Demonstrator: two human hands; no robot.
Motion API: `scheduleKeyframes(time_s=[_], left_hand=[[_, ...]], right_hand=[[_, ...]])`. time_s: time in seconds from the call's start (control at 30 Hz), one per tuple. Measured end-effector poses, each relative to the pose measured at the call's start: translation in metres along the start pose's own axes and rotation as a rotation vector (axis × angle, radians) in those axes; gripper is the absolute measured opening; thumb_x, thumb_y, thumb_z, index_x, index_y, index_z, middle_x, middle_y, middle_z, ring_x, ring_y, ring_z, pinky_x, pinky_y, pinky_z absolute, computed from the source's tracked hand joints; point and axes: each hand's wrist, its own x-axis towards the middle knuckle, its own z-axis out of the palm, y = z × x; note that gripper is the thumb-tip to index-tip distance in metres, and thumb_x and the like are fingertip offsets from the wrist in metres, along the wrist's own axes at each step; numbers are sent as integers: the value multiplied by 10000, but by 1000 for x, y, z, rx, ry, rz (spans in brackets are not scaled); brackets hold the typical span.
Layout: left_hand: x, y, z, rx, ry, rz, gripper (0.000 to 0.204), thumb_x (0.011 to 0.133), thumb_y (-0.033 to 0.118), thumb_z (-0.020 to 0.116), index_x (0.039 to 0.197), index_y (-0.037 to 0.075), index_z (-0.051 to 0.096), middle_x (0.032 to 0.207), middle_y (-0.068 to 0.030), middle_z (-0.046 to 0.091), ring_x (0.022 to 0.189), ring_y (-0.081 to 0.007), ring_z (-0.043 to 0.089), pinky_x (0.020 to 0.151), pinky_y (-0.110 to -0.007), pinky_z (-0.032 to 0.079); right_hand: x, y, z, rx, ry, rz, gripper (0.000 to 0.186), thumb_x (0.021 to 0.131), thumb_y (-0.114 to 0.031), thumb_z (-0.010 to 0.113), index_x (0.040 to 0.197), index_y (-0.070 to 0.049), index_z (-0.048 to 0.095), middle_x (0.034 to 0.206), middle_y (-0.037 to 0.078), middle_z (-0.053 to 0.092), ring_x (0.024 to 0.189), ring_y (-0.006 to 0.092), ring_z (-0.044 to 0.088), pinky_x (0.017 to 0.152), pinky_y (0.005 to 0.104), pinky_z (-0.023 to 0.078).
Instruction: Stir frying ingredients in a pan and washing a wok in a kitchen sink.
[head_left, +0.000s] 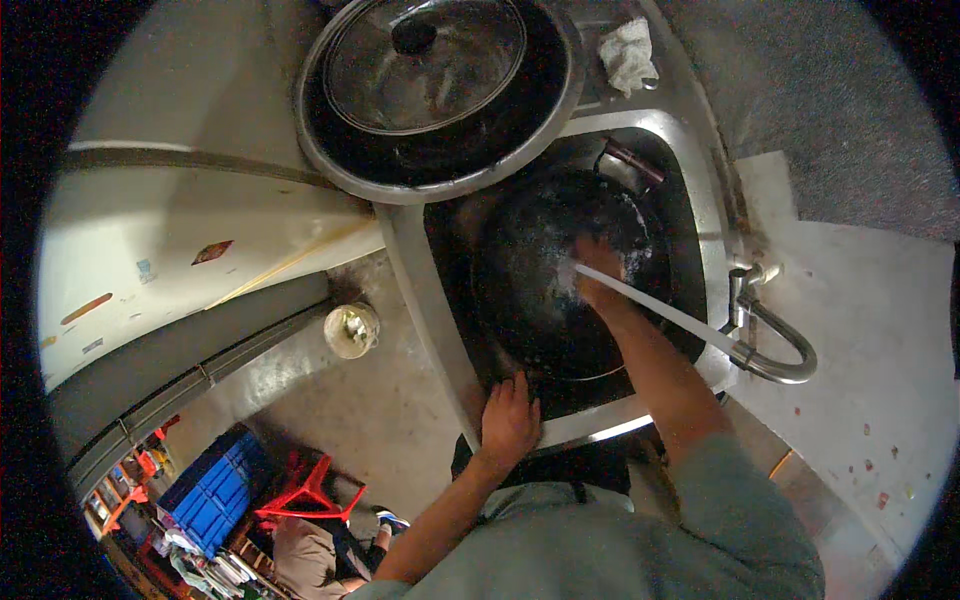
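The left hand [508,420] grips the black wok's [545,300] rim; the right hand [600,275], fingers curled, presses inside it.

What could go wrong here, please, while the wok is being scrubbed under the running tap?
1. The water stream from the faucet strikes the tilted black wok near the right hand, so it may splash out of the sink.
2. Only the left hand steadies the wet rim; the wok could slip.
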Motion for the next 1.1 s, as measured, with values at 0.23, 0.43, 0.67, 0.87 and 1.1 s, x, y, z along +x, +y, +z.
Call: scheduleKeyframes(time_s=[0.23, 0.43, 0.67, 0.87, 1.1], left_hand=[[0, 1, 0, 26, 8, 29, 525, 828, 141, 638, 1248, -122, 468, 1090, -318, 569, 1001, -474, 559, 931, -490, 471], [-4, -4, 1, 25, -12, -18, 540, 823, 134, 637, 1265, -120, 459, 1100, -304, 568, 1020, -457, 553, 917, -492, 472], [-7, -8, -4, 13, 19, -45, 570, 804, 120, 650, 1288, -103, 447, 1063, -278, 570, 981, -428, 554, 883, -482, 473], [1, -1, -3, 6, 39, 11, 587, 794, 134, 662, 1292, -88, 446, 1039, -269, 570, 962, -424, 554, 872, -481, 476], [-1, 1, -6, 4, 7, -24, 539, 802, 135, 653, 1255, -91, 470, 1051, -282, 567, 962, -428, 549, 858, -480, 482]], right_hand=[[-28, -65, 36, -539, 250, -501, 336, 891, -156, 545, 1192, -8, 565, 1096, 205, 617, 975, 375, 607, 796, 513, 483], [-123, -76, -6, -353, -62, -416, 310, 851, -140, 554, 1143, -52, 609, 1079, 211, 614, 893, 399, 628, 740, 536, 498], [-57, -41, -63, -787, -56, -19, 285, 806, -184, 613, 1079, -99, 623, 996, 178, 611, 907, 384, 647, 688, 498, 552], [36, -54, -51, -603, 213, 139, 325, 781, -149, 651, 1095, -82, 600, 1016, 191, 598, 909, 388, 647, 700, 500, 564], [35, -94, 15, -465, 103, -245, 442, 768, -121, 656, 1193, -58, 548, 1005, 213, 596, 942, 377, 638, 698, 475, 553]])
